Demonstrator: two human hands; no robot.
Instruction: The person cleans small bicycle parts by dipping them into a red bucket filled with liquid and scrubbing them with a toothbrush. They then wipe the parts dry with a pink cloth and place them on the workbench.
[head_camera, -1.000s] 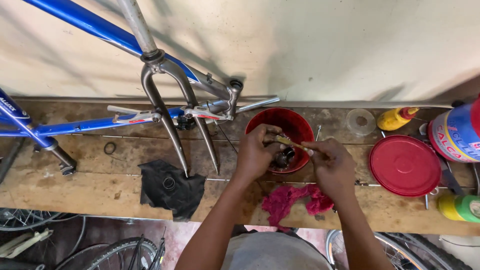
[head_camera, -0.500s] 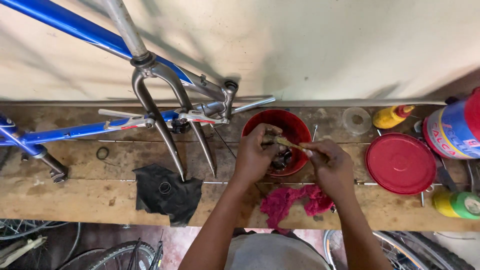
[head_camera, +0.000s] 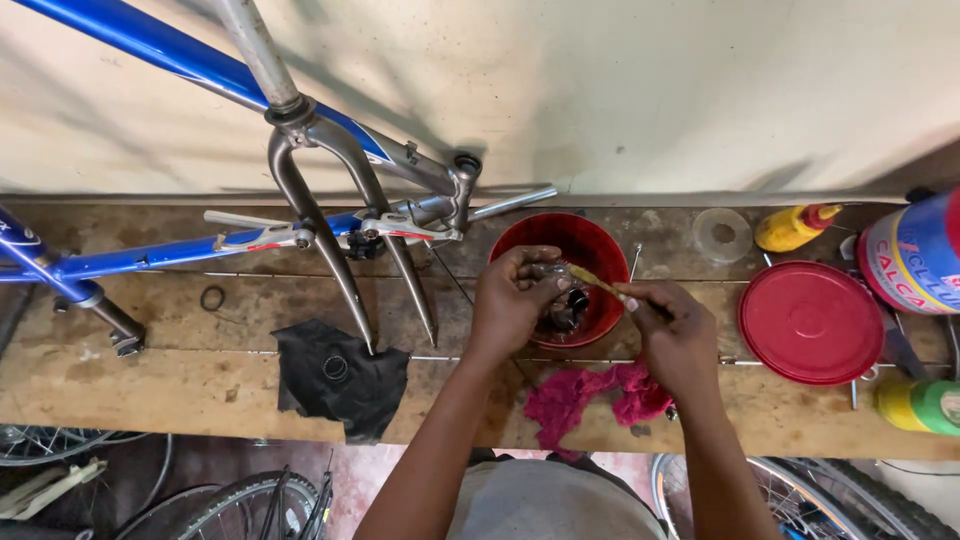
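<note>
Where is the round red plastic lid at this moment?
In the head view, the round red plastic lid lies flat on the wooden workbench, on the person's right side, just right of the right hand and below the yellow squeeze bottle.

Bowl (head_camera: 590, 250) on tabletop (head_camera: 150, 390), centre. Both hands over it: left hand (head_camera: 515, 300) holding metal part (head_camera: 565, 305), right hand (head_camera: 675, 335) holding brush (head_camera: 600, 287). Rag (head_camera: 580, 395) before bowl. Lid (head_camera: 810, 322) right of it; bicycle fork (head_camera: 340, 240) and cloth (head_camera: 340, 375) left.

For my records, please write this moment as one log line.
left hand: holds dark metal part over red bowl | right hand: brushes it with small brush
</note>
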